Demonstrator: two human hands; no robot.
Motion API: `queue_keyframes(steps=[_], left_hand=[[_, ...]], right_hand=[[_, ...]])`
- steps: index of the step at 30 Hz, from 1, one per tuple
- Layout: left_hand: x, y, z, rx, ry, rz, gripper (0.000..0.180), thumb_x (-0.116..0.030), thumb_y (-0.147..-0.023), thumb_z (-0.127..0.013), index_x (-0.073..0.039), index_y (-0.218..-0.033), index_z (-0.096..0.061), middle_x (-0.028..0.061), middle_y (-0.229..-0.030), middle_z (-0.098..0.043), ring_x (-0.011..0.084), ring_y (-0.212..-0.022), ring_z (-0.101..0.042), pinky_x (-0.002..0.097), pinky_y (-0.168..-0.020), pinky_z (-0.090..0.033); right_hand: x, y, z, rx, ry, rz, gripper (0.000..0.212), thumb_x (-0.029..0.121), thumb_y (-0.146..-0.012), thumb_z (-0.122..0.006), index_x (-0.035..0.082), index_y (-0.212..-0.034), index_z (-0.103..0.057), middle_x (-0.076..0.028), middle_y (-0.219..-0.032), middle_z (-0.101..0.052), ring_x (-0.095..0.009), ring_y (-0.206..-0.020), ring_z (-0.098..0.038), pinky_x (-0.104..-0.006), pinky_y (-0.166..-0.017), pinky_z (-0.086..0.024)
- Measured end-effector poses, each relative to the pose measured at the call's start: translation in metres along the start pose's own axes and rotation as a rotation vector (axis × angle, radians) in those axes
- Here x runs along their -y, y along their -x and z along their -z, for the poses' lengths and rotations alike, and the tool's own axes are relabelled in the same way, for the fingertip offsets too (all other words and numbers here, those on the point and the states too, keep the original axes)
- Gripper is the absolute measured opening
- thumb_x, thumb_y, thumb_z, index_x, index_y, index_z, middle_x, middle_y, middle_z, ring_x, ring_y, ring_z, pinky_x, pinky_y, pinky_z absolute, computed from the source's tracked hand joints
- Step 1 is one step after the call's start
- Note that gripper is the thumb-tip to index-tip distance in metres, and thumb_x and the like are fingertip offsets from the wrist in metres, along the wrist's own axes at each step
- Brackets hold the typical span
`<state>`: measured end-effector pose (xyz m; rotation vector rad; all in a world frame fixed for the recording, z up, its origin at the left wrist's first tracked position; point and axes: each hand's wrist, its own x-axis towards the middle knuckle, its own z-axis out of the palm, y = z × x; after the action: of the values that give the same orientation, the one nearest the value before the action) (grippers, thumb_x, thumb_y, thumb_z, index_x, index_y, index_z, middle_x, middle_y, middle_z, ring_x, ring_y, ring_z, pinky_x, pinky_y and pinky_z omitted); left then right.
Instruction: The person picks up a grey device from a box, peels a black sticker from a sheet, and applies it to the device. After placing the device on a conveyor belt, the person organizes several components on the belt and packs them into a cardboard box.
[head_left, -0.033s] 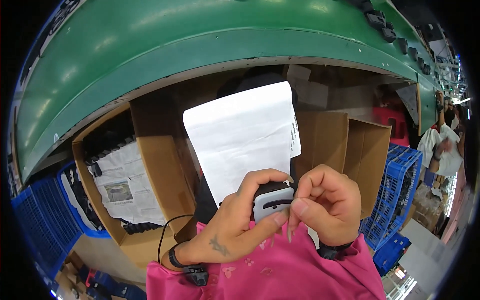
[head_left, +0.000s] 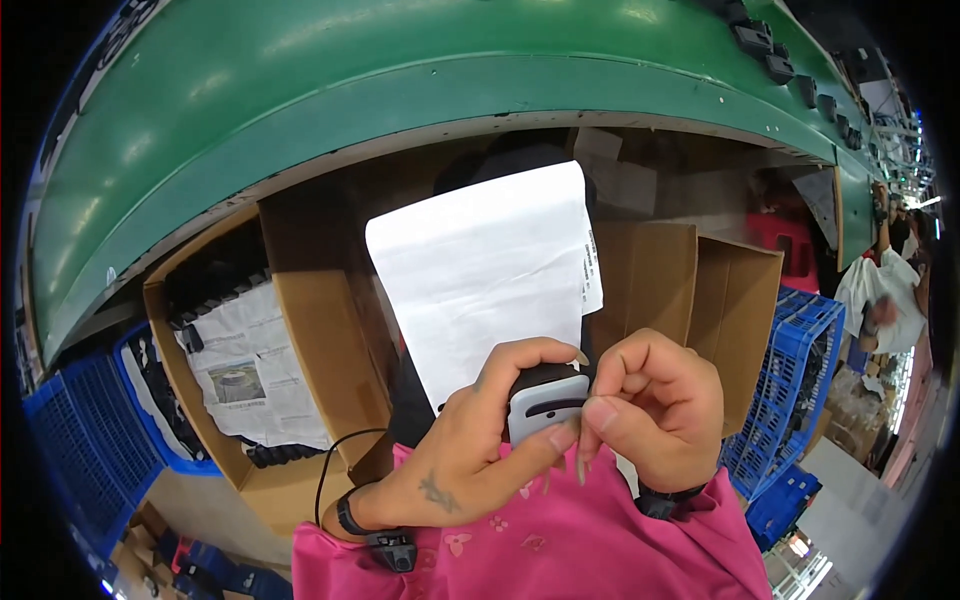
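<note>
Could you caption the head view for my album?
Left hand holding a grey device, right hand at its edge.

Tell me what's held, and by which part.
The left hand holds a grey device, thumb on its lower face; the right hand's hold is unclear.

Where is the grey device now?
In the head view, the grey device sits below and just right of centre, in the left hand, beside the right hand, near the white paper.
</note>
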<state>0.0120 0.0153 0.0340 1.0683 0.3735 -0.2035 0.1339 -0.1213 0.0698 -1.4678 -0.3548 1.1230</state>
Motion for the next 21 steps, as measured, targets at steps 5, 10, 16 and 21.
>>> queue_keyframes(steps=[5,10,16,21], left_hand=[[0.0001,-0.0027,0.0015,-0.009,-0.041,-0.029,0.046,-0.011,-0.09,-0.058,-0.005,-0.13,-0.036,0.0146,-0.108,-0.059,0.0209,-0.098,-0.061,0.0323,-0.085,-0.047],[0.0022,-0.0054,0.0009,0.0,-0.075,-0.042,0.045,-0.01,-0.09,-0.058,-0.005,-0.129,-0.035,0.0157,-0.108,-0.059,0.0227,-0.098,-0.061,0.0327,-0.085,-0.047],[0.0016,-0.0047,0.0003,0.0,-0.089,-0.026,0.046,-0.011,-0.091,-0.058,-0.005,-0.13,-0.034,0.0164,-0.108,-0.059,0.0233,-0.098,-0.061,0.0331,-0.085,-0.047],[0.0011,-0.0055,-0.0008,-0.006,-0.088,-0.016,0.046,-0.011,-0.091,-0.058,-0.005,-0.129,-0.034,0.0168,-0.107,-0.059,0.0236,-0.097,-0.061,0.0333,-0.084,-0.047]], right_hand=[[-0.0019,-0.0024,-0.002,-0.024,0.005,-0.013,0.01,-0.002,-0.086,-0.057,-0.005,-0.088,-0.048,-0.009,-0.069,-0.059,-0.012,-0.056,-0.06,-0.0241,-0.05,-0.05],[-0.0035,-0.0027,-0.0004,-0.055,0.018,-0.026,0.011,-0.001,-0.086,-0.058,-0.005,-0.088,-0.048,-0.008,-0.068,-0.059,-0.011,-0.054,-0.059,-0.023,-0.049,-0.048],[-0.0049,-0.0028,0.0003,-0.051,0.02,-0.03,0.012,0.0,-0.087,-0.059,-0.005,-0.087,-0.048,-0.008,-0.068,-0.059,-0.011,-0.054,-0.059,-0.0227,-0.048,-0.048],[-0.0045,-0.0037,0.0009,-0.056,0.026,-0.039,0.011,0.001,-0.087,-0.059,-0.005,-0.087,-0.048,-0.008,-0.067,-0.059,-0.01,-0.054,-0.058,-0.022,-0.048,-0.047]])
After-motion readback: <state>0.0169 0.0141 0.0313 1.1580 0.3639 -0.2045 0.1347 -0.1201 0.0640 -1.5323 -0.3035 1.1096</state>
